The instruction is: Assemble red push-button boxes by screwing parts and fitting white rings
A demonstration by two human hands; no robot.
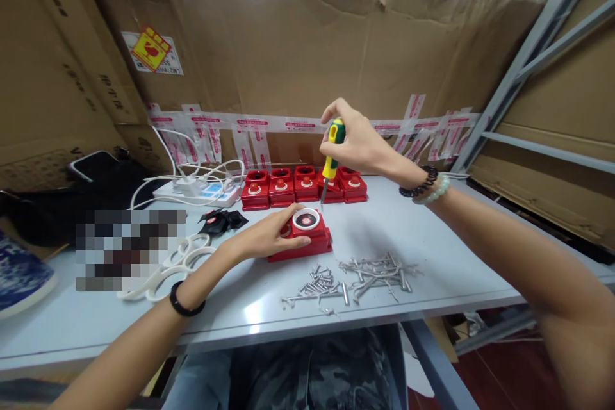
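My left hand point(262, 234) grips a red plastic housing point(312, 245) on the table, thumb along its near side and fingers over the far side. A white ring point(295, 224) with a dark disc inside it sits on top of this housing. In my right hand point(358, 138) is a screwdriver point(330, 168) with a yellow and green handle, held with its shaft pointing down. Its tip is just beyond the housing's far right corner; whether it touches anything I cannot tell. Nearer me lie a pile of small screws point(321, 283) and metal rods with strings point(379, 267).
Several similar red housings point(281, 189) stand in a row at the back. To the left are a power strip point(166, 192) with white cables, black packets point(218, 223) and white rings point(168, 285). A cardboard sheet point(288, 45) rises behind the table; a metal rack point(519, 70) stands right.
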